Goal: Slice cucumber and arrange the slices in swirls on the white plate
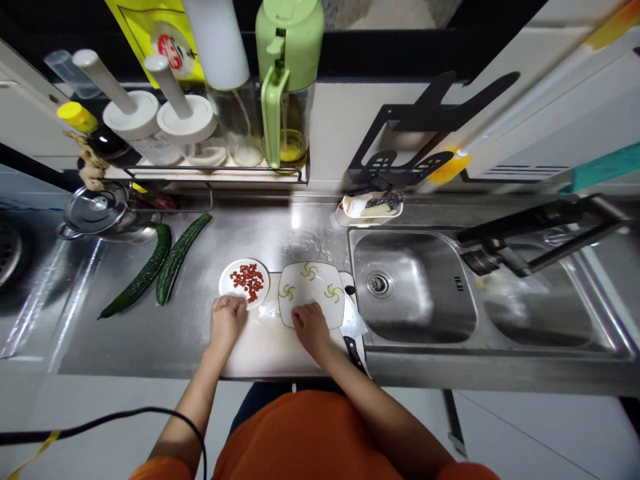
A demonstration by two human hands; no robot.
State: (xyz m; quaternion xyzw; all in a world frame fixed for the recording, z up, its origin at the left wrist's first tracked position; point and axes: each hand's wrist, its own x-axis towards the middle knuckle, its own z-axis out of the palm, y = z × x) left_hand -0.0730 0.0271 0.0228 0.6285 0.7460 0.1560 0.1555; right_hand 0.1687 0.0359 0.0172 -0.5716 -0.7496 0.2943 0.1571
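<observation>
My left hand (227, 319) grips the near rim of a small round white plate (233, 283) that carries chopped red pieces (249, 281). My right hand (311, 327) holds the near edge of a square white plate (310, 293) printed with green swirls. Both plates sit at the far edge of a white cutting board (267, 347) on the steel counter. A knife (353, 333) with a black handle lies along the board's right side, just right of my right wrist.
Two long cucumbers (160, 267) lie on the counter (125, 333) to the left, near a steel pot lid (95, 212). A double sink (415, 293) with a black faucet (540, 233) lies to the right. A rack of bottles and jars (210, 147) stands at the back, a soap dish (370, 208) beside it.
</observation>
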